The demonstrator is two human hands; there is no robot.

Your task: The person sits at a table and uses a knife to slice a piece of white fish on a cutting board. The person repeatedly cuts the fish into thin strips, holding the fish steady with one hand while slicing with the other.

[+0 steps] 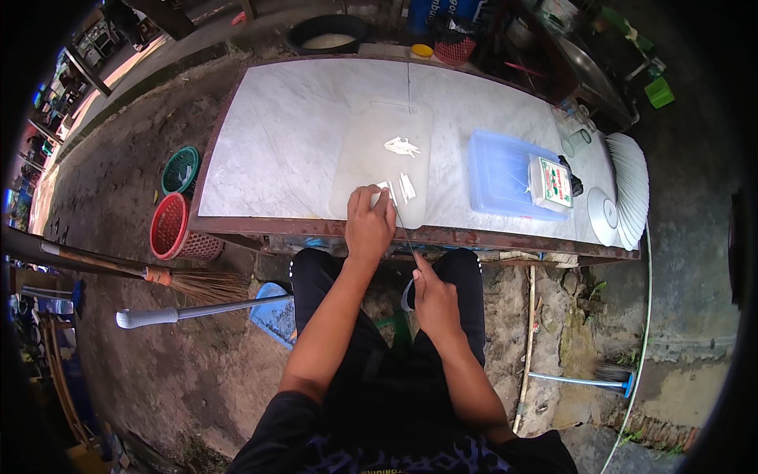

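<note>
A translucent plastic cutting board lies at the near edge of a marble-topped table. On its near part, my left hand presses down on a white piece of food, fingertips bent over it. My right hand grips a knife, whose thin blade points away from me and meets the board just right of the left fingertips. Cut white strips lie right of the blade. Farther up the board is a small pile of thin white sticks. The knife's handle is hidden in my right hand.
On the table's right side sit a blue plastic container, a white printed box, glasses and white plates. Red and green baskets stand left of the table. A broom and a blue dustpan are nearby.
</note>
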